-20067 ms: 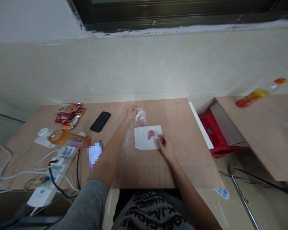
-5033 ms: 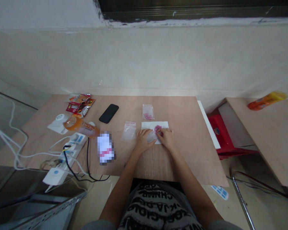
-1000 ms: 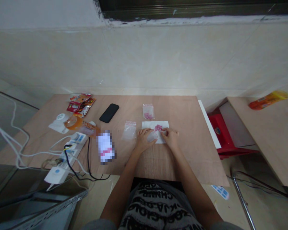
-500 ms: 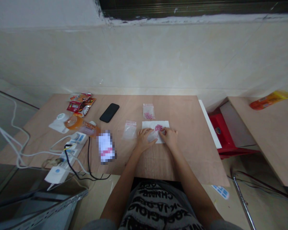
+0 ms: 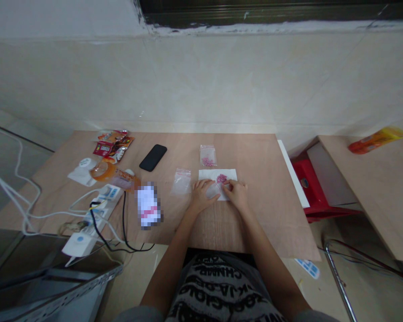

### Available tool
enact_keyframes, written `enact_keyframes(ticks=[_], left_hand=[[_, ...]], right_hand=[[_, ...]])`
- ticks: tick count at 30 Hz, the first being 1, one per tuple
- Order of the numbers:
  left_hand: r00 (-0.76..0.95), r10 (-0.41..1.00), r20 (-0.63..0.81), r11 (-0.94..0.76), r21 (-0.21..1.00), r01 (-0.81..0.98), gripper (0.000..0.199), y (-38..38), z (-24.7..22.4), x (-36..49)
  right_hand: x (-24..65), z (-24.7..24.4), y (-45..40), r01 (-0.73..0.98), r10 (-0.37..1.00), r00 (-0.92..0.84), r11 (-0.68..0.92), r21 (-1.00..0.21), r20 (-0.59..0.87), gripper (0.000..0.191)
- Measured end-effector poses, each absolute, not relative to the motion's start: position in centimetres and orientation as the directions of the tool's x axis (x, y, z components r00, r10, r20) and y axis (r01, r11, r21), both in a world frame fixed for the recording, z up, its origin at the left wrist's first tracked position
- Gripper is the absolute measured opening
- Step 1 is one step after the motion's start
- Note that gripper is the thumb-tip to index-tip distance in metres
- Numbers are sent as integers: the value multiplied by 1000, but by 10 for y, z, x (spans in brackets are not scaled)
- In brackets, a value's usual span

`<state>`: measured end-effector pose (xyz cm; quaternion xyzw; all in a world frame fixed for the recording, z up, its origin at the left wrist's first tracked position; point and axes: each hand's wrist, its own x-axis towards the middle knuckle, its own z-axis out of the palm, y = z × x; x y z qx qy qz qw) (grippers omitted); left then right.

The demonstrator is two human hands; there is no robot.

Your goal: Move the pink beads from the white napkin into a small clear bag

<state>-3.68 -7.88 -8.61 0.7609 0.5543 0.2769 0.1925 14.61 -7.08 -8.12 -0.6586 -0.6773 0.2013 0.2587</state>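
Note:
A white paper sheet [image 5: 217,177] lies on the plywood table [image 5: 268,223], with a small heap of pink beads [image 5: 222,179] on it. My right hand [image 5: 237,194] rests at the sheet's right side, its fingertips against the heap. My left hand [image 5: 201,195] presses on the sheet's lower left, its fingers on a small clear plastic piece [image 5: 213,191]. Behind the sheet lies a zip bag holding pink beads [image 5: 207,156]. A second clear zip bag [image 5: 182,181] lies to the left, with nothing visible inside.
Further left on the table are a black smartphone [image 5: 153,158], snack packets [image 5: 113,145], an orange tape roll [image 5: 102,170], a pixelated blurred patch [image 5: 148,206] and a white power strip [image 5: 102,201] with cables. A red stool [image 5: 305,183] and a second wooden board [image 5: 369,188] stand to the right.
Over the last second my right fingers have shifted slightly around the bead heap. My left hand, the sheet and the bags have stayed put.

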Motion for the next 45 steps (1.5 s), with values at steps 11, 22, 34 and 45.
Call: enact_keyframes(ticks=[11,22,34,45], left_hand=[[240,945,223,-328,610,722,51,-79,-87,-37],[227,951,210,-309,612,728,52,-79,-87,-37],[119,968,220,-233,626,744,55,-82,-77,-31],[-34,986,165,-133,887,442,18,-65,-73,-40]], right_hand=[[149,-82,-69,537,985,-152,157,-829,87,30],[154,-80,-70,353,966,-257,62,-933,-33,33],[143,-80,-75,266,985,-170,75,-961,30,25],[153,-73,-61,251,993,-39,114,-961,107,28]])
